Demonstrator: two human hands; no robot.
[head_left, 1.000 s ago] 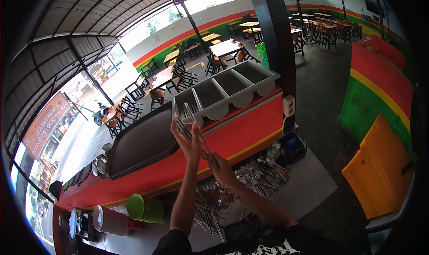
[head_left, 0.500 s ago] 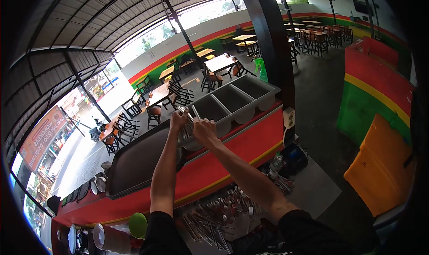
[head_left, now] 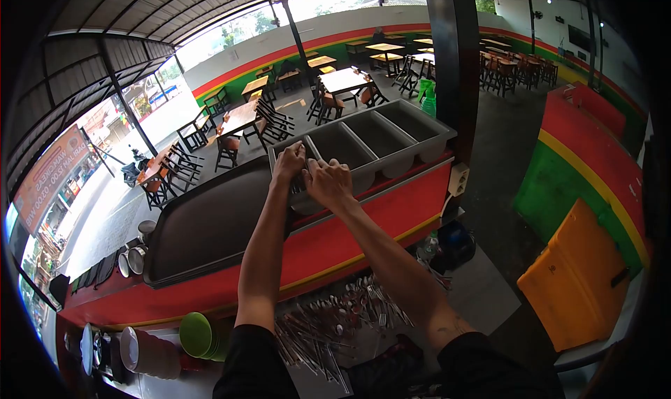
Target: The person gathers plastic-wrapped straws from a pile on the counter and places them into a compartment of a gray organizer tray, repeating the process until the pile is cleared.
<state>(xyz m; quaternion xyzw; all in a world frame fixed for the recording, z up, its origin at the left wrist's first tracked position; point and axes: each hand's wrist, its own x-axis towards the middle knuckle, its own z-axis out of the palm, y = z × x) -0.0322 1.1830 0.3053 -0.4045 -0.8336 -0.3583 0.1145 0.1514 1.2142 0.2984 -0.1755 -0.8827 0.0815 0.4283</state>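
Both hands are over the leftmost compartment of a grey divided cutlery tray on the red counter. My left hand is closed, with fingers curled down at the compartment; what it holds is hidden. Beside it, my right hand has bent fingers over the same compartment, and anything under them is too small to make out. The other compartments look dark inside. Below my forearms, a pile of spoons, forks and other thin utensils lies on a lower surface.
A large dark tray lies on the counter's left part, near metal cups. Green bowls and stacked pale bowls stand lower left. A green spray bottle is behind the cutlery tray; a black pillar rises nearby.
The view has shifted. Both hands are lower over the leftmost compartment; the shiny utensils seen between them earlier are now mostly hidden. The right hand's fingers have spread somewhat.
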